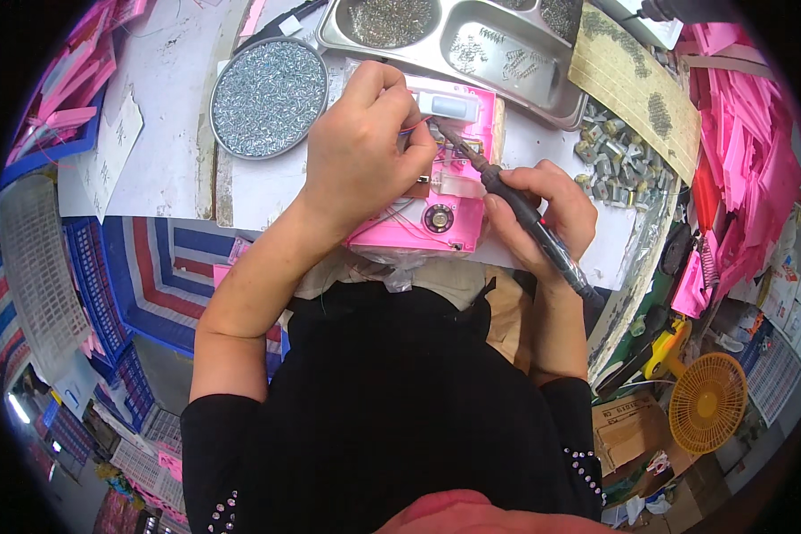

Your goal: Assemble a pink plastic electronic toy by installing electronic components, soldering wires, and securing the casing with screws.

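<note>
A pink plastic housing [387, 233] lies on the table in front of me, with a round speaker [438, 218], a pale rectangular block [449, 107] and thin wires in it. My left hand [365, 147] is over the housing's left side, thumb and fingers pinched together on a thin wire [411, 129]; the fingers partly hide it. In my right hand [556, 214] is a black-handled soldering iron [518, 203], held like a pen. Its metal tip reaches into the upper middle of the housing, close to my left fingertips. Whether the tip touches the wire I cannot make out.
A round dish of small metal screws [270, 98] stands left of the housing. Behind is a metal tray [472, 22] of springs. Loose metal parts [618, 165] and a cardboard sheet [636, 80] lie right. Pink pieces [748, 151] and a yellow fan [707, 402] are farther right.
</note>
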The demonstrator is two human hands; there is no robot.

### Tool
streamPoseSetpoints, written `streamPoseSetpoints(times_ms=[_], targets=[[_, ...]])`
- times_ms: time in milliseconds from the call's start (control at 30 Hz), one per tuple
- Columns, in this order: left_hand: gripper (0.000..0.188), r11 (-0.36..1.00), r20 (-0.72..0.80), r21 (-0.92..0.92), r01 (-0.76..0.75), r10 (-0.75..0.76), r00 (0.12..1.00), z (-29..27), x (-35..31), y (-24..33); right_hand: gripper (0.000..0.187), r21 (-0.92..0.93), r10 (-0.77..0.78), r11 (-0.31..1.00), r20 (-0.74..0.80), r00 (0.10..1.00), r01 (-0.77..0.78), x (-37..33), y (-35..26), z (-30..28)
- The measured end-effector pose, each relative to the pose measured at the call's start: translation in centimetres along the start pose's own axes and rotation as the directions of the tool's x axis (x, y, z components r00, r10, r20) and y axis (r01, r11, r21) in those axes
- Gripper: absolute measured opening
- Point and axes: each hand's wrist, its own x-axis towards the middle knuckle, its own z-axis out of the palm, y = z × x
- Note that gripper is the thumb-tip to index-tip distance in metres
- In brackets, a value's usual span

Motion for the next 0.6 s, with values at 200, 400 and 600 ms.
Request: streamPoseSetpoints(times_ms=[200,400,600], targets=[[0.013,1.0,-0.021,0.0,-0.017,0.017,1.0,0.2,0.0,-0.1,0.031,-0.033,0.037,0.999,-0.014,0.999,-0.037,-0.6,-0.3,-0.8],[0.013,1.0,-0.021,0.006,-0.01,0.01,1.0,0.1,-0.1,-0.1,0.029,-0.029,0.038,0.999,-0.06,0.997,-0.039,-1.3,-0.9,-2.2],[0.013,1.0,-0.013,0.002,0.004,-0.004,1.0,0.1,-0.1,0.0,0.031,0.0,0.031,1.0,-0.145,0.989,-0.031,-2.0,-0.6,-2.5]])
